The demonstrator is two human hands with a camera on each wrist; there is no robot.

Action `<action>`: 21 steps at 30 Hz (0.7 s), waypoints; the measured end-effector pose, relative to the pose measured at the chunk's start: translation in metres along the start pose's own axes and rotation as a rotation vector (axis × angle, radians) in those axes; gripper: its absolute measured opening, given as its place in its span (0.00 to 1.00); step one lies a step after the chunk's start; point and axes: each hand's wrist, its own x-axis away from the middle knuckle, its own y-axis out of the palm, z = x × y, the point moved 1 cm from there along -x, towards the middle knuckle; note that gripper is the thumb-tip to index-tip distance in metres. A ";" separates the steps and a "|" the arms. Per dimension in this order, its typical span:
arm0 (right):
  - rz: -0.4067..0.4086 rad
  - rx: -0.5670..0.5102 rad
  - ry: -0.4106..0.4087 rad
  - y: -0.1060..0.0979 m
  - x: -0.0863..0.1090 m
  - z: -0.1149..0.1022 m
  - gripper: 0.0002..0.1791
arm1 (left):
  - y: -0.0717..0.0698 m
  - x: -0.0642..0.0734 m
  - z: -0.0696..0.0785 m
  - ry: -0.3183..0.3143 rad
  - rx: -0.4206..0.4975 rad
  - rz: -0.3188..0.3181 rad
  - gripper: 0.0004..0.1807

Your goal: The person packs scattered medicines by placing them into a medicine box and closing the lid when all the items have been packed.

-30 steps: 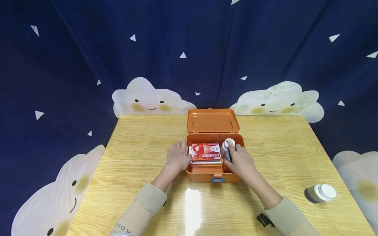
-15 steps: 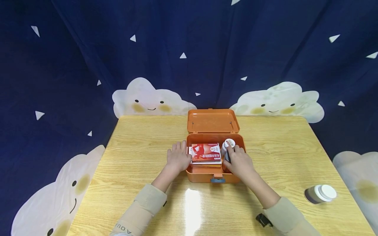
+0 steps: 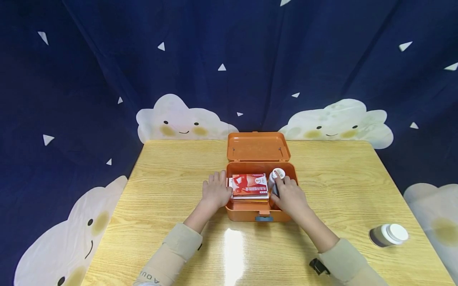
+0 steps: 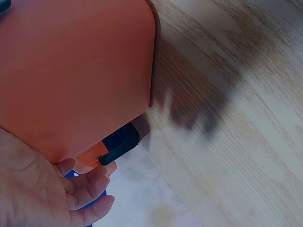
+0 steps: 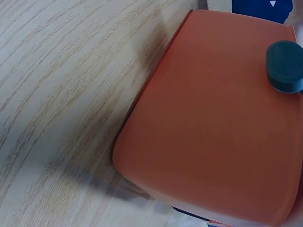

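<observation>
An orange storage box (image 3: 243,215) stands with its lid raised at the back. Inside it, on the left, lies a stack of medicine boxes with a red and white one (image 3: 249,184) on top. A white-capped bottle (image 3: 277,173) stands upright at the right of the stack. The right hand (image 3: 292,196) reaches into the box there, thumb and fingers about a dark bottle (image 3: 275,190) in front of the white-capped one; it is mostly hidden. The left hand (image 3: 216,192) rests at the box's left rim; its fingers (image 4: 87,189) extend along the outside in the left wrist view.
Near the right edge of the wooden table (image 3: 171,159), another white-capped bottle (image 3: 388,234) stands apart from the box. A blue latch (image 3: 264,218) hangs on the box's front. Behind the table hangs a dark blue curtain (image 3: 250,87) with clouds.
The right hand has shifted very slightly, covering more of the dark bottle. The left hand, the box and the stack stay where they were.
</observation>
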 end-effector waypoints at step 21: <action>0.043 -0.083 -0.003 -0.021 0.003 0.000 0.29 | 0.001 0.000 0.000 -0.003 0.011 0.000 0.26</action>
